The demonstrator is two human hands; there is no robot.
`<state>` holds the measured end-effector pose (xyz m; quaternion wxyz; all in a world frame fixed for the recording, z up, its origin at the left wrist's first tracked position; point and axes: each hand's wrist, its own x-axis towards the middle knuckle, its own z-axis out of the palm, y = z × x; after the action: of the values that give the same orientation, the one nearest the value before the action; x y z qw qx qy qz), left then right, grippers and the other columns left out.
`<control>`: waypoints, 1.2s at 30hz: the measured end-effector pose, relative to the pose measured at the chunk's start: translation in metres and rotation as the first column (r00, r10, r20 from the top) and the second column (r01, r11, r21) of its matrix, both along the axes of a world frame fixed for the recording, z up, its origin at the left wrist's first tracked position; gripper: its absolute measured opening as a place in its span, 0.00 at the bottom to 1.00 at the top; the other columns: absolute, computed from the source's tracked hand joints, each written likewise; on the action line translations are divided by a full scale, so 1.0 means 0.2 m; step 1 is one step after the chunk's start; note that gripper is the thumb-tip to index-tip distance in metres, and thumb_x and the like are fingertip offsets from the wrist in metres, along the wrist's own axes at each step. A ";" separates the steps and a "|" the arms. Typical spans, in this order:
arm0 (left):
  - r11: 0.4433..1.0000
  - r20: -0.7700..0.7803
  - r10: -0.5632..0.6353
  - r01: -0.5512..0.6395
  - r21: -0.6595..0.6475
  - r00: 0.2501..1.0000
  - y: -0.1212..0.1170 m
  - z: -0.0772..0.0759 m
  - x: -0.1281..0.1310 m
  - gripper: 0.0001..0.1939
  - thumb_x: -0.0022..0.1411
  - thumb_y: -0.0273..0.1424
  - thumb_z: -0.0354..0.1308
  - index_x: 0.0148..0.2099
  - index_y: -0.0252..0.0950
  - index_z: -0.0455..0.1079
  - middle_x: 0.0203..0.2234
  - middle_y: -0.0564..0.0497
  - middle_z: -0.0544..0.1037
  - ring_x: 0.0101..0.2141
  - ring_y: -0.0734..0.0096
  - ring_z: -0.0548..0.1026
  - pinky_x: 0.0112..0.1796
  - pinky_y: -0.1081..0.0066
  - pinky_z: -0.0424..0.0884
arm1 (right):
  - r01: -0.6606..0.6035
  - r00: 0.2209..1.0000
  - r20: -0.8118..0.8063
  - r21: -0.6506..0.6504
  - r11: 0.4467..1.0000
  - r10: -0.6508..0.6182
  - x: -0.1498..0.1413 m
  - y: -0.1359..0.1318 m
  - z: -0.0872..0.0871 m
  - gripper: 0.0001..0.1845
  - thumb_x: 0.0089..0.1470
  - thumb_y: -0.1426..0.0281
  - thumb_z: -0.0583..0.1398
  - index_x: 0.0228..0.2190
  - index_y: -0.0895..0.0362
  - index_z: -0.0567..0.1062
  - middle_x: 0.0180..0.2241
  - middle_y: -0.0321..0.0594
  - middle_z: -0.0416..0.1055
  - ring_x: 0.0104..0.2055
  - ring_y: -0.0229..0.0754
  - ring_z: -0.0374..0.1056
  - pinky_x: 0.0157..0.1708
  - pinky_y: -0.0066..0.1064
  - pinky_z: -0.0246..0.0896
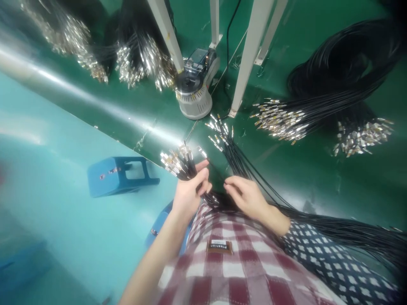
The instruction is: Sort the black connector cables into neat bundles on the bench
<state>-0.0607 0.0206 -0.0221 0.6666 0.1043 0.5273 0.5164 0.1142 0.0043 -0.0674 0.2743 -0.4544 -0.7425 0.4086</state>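
Note:
My left hand (190,190) is closed around a bundle of black cables (190,169), whose silvery metal end terminals fan out above the fingers. My right hand (246,195) pinches with thumb and forefinger on what looks like one thin black cable; its terminal (201,151) seems to be the one beside the left fingertips. Just beyond the right hand, a looser group of black cables (237,159) lies on the green tabletop (171,127). Their tails run off to the right, past my sleeve. The lower part of the held bundle is partly hidden by the hands.
A grey round-based machine (194,101) stands at the back between white metal posts (251,55). Large cable bundles lie at back left (136,63) and a coiled bundle (318,93) at right. A blue stool (108,176) stands on the floor, left of the table edge.

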 end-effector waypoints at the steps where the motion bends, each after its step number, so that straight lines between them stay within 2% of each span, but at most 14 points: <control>1: 1.000 0.007 -0.018 0.018 0.000 1.000 0.00 0.00 -0.01 0.15 0.49 0.28 0.69 0.40 0.29 0.74 0.20 0.55 0.72 0.13 0.87 0.57 0.19 0.75 0.54 | -0.015 1.000 0.014 0.005 1.000 0.015 -0.03 0.01 0.01 0.09 0.63 0.69 0.53 0.35 0.56 0.72 0.31 0.40 0.75 0.33 0.39 0.70 0.35 0.29 0.64; 4: 0.999 0.013 -0.041 0.041 -0.023 0.999 0.00 -0.01 -0.03 0.10 0.50 0.30 0.69 0.32 0.30 0.73 0.28 0.50 0.77 0.14 0.87 0.58 0.20 0.73 0.57 | -0.082 0.994 0.065 -0.005 0.997 0.082 -0.07 0.03 0.02 0.10 0.64 0.68 0.53 0.35 0.56 0.73 0.32 0.40 0.75 0.33 0.39 0.70 0.35 0.29 0.63; 7: 0.999 0.013 -0.028 0.028 -0.032 1.000 0.00 -0.05 -0.05 0.11 0.51 0.32 0.69 0.30 0.30 0.72 0.28 0.50 0.76 0.14 0.87 0.59 0.21 0.73 0.60 | -0.107 0.974 0.201 -0.021 0.994 0.109 0.02 0.05 -0.03 0.10 0.63 0.67 0.54 0.35 0.55 0.74 0.35 0.40 0.74 0.35 0.38 0.70 0.35 0.28 0.62; 9: 0.999 0.021 0.001 0.000 -0.035 1.000 0.01 -0.07 -0.07 0.11 0.51 0.32 0.69 0.30 0.30 0.72 0.27 0.51 0.75 0.15 0.87 0.58 0.21 0.73 0.60 | -0.135 0.936 0.313 -0.101 0.986 0.160 0.12 0.09 -0.09 0.10 0.60 0.64 0.57 0.32 0.55 0.76 0.37 0.39 0.74 0.33 0.38 0.69 0.32 0.28 0.60; 12: 0.998 0.048 0.031 -0.028 -0.059 0.998 0.01 -0.11 -0.09 0.11 0.51 0.32 0.69 0.28 0.31 0.71 0.27 0.53 0.74 0.16 0.87 0.59 0.23 0.73 0.62 | -0.133 0.912 0.344 -0.263 0.955 0.222 0.20 0.18 -0.18 0.12 0.55 0.59 0.62 0.27 0.53 0.78 0.37 0.36 0.74 0.31 0.36 0.69 0.30 0.27 0.60; 15: 0.997 0.032 0.013 -0.010 -0.081 0.999 0.01 -0.12 -0.11 0.13 0.49 0.33 0.70 0.28 0.30 0.71 0.30 0.51 0.74 0.23 0.81 0.66 0.27 0.72 0.67 | 0.020 0.923 0.375 -0.259 0.966 0.082 0.14 0.33 -0.27 0.16 0.60 0.56 0.57 0.33 0.53 0.78 0.37 0.38 0.74 0.34 0.38 0.69 0.33 0.28 0.61; 18: 0.996 0.030 -0.041 0.043 -0.080 0.999 0.01 -0.11 -0.11 0.15 0.51 0.37 0.69 0.28 0.31 0.71 0.30 0.48 0.75 0.34 0.69 0.73 0.35 0.69 0.71 | 0.174 0.907 0.415 -0.207 0.963 -0.075 0.00 0.47 -0.35 0.11 0.59 0.62 0.59 0.37 0.55 0.77 0.43 0.43 0.72 0.40 0.43 0.69 0.38 0.33 0.60; 21: 0.996 0.090 -0.058 0.064 -0.059 0.994 0.01 -0.10 -0.10 0.15 0.57 0.38 0.64 0.28 0.33 0.67 0.19 0.55 0.67 0.29 0.71 0.73 0.39 0.65 0.71 | 0.214 0.918 0.378 -0.221 0.952 -0.118 -0.08 0.52 -0.37 0.03 0.56 0.72 0.60 0.33 0.57 0.75 0.44 0.45 0.72 0.43 0.46 0.70 0.42 0.35 0.61; 24: 0.998 0.122 -0.016 0.024 -0.064 0.992 0.00 -0.09 -0.08 0.16 0.59 0.36 0.62 0.25 0.34 0.62 0.15 0.60 0.58 0.18 0.81 0.61 0.30 0.71 0.68 | 0.203 0.955 0.271 -0.292 0.935 -0.123 -0.10 0.46 -0.28 0.04 0.59 0.72 0.58 0.34 0.57 0.73 0.37 0.42 0.76 0.39 0.42 0.72 0.41 0.34 0.64; 26: 0.998 0.130 0.002 0.006 -0.060 0.991 0.01 -0.07 -0.06 0.15 0.57 0.32 0.64 0.26 0.34 0.62 0.13 0.62 0.54 0.15 0.84 0.54 0.23 0.76 0.60 | 0.154 0.981 0.170 -0.352 0.923 -0.099 -0.11 0.38 -0.17 0.04 0.60 0.70 0.57 0.36 0.57 0.71 0.31 0.37 0.76 0.35 0.38 0.73 0.38 0.30 0.67; 28: 0.999 0.125 -0.002 0.008 -0.047 0.992 0.01 -0.05 -0.03 0.11 0.55 0.30 0.66 0.30 0.35 0.65 0.12 0.63 0.53 0.14 0.84 0.52 0.20 0.77 0.53 | 0.061 0.995 -0.046 -0.440 0.896 -0.091 -0.14 0.32 -0.04 0.05 0.59 0.69 0.58 0.35 0.58 0.70 0.28 0.35 0.76 0.31 0.35 0.73 0.36 0.27 0.69; 30: 0.999 0.106 -0.016 0.019 -0.032 0.994 0.02 -0.02 -0.01 0.11 0.53 0.30 0.67 0.37 0.35 0.68 0.11 0.64 0.54 0.13 0.84 0.52 0.19 0.77 0.52 | -0.057 0.936 -0.322 -0.529 0.847 -0.139 -0.17 0.27 0.08 0.07 0.57 0.67 0.60 0.32 0.58 0.69 0.26 0.34 0.75 0.29 0.36 0.73 0.33 0.28 0.70; 32: 0.999 0.085 -0.032 0.033 -0.007 0.996 0.02 0.02 0.01 0.15 0.53 0.32 0.67 0.42 0.33 0.70 0.11 0.64 0.55 0.13 0.84 0.52 0.20 0.76 0.53 | -0.163 0.838 -0.504 -0.601 0.782 -0.212 -0.17 0.26 0.17 0.10 0.54 0.64 0.62 0.30 0.58 0.69 0.24 0.34 0.73 0.27 0.36 0.72 0.32 0.30 0.69; 36: 0.999 0.071 -0.044 0.044 0.007 0.996 0.01 0.06 0.03 0.15 0.51 0.33 0.68 0.39 0.32 0.71 0.10 0.64 0.55 0.13 0.84 0.53 0.20 0.76 0.53 | -0.236 0.815 -0.511 -0.723 0.649 -0.273 -0.11 0.26 0.23 0.13 0.51 0.63 0.65 0.28 0.60 0.71 0.21 0.34 0.72 0.20 0.30 0.62 0.22 0.23 0.56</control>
<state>-0.0551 0.0217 -0.0111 0.6959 0.0990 0.4995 0.5064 0.0920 0.0556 -0.0217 0.2745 -0.3876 -0.3761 0.7956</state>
